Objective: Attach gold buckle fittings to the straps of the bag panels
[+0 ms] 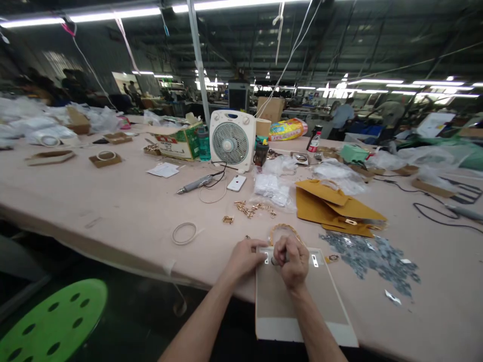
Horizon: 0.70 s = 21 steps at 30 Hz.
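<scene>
A flat beige panel (279,296) with white edges lies at the table's near edge, partly over it. Small metal fittings (314,260) sit along its far edge. My left hand (244,257) rests closed on the panel's far left corner. My right hand (291,260) is curled tight over the far edge, pinching a small dark piece I cannot make out. Just beyond both hands lies a gold ring handle (284,230).
Gold hardware bits (253,209), a tape ring (184,233), yellow bag pieces (339,208) and grey scraps (372,255) lie on the pink table (124,211). Farther back are a white fan (231,141), phone (236,182) and corded tool (196,184). A green stool (53,322) stands lower left. People work far behind.
</scene>
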{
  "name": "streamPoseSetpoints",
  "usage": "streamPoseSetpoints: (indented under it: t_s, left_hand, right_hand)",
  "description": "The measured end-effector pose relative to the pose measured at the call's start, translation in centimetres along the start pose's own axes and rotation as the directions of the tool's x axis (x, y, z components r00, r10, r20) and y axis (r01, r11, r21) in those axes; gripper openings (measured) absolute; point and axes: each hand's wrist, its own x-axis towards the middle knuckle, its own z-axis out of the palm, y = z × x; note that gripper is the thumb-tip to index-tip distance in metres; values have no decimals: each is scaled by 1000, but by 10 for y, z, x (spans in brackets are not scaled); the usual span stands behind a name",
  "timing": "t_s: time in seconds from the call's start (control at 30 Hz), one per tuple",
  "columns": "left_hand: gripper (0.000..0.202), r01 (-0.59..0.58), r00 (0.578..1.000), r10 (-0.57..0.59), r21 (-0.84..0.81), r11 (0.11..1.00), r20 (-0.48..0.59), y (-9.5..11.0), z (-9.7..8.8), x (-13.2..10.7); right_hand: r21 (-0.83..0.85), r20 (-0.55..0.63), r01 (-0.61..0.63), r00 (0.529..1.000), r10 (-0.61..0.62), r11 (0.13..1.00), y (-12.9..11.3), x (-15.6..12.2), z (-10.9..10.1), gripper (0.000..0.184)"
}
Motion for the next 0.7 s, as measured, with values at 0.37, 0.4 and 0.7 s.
streamPoseSetpoints:
  t_s: [0.37,0.4,0.7]
  left_hand:
    - [37,-27,1000,27,-9,1000,15,13,-5,0]
    - [36,-43,999,43,-7,999,27,13,-6,0]
    - [29,-188,978,182,52,981,98,9,-12,-11]
  right_hand:
    - [-214,37,137,991,-132,967,27,-20,7,40]
    - [-244,51,160,987,-152,956,28,-20,7,41]
    - [-394,22,47,999,-42,918,36,3,15,43]
